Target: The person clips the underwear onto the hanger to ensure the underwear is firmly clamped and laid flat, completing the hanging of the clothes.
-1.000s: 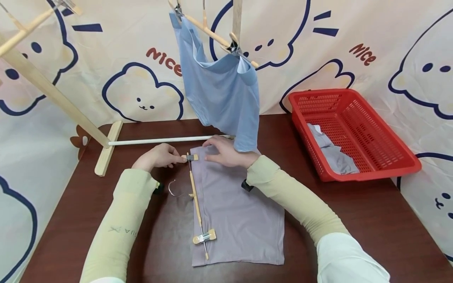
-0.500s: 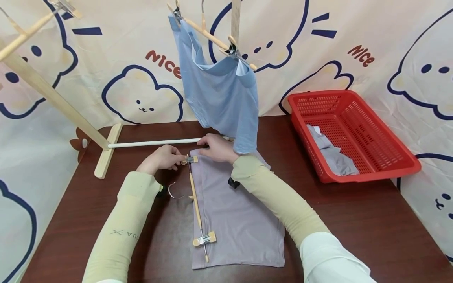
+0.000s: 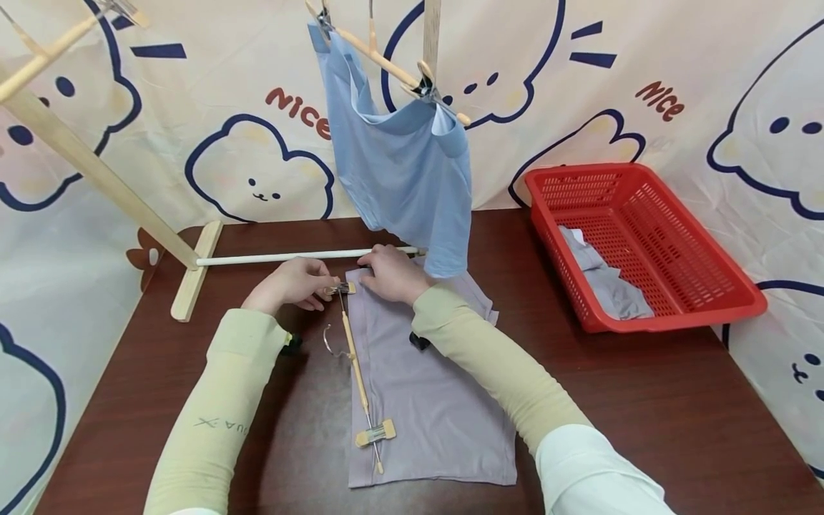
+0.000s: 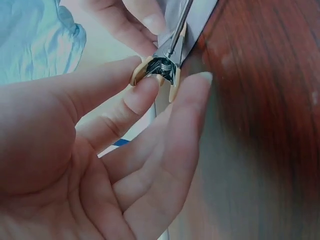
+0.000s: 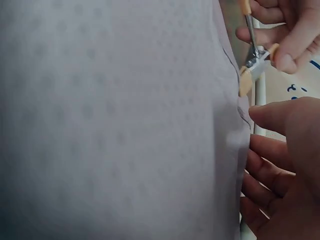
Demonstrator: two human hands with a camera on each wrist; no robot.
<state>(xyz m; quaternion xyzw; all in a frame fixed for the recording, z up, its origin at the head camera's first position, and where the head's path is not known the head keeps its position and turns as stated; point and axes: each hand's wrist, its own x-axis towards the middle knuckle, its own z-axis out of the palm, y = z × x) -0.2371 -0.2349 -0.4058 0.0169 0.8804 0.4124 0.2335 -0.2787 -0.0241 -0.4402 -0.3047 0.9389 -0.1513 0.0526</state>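
Head view: I have the lilac garment (image 3: 444, 400) flat mid-bench (image 3: 618, 400), its top end reaching toward the far edge. The hanger (image 3: 356, 372) lies along its left side, near clip (image 3: 375, 433) over the fabric. Red basket (image 3: 714, 312) by the far right corner, blue garment (image 3: 399, 164) hanging above the far edge. Left wrist: my left hand (image 4: 115, 145) has its grip pinching the far clip (image 4: 162, 67) at the cloth. Right wrist: my right hand (image 5: 300, 165) grips the garment's border, thumb just beside that clip.
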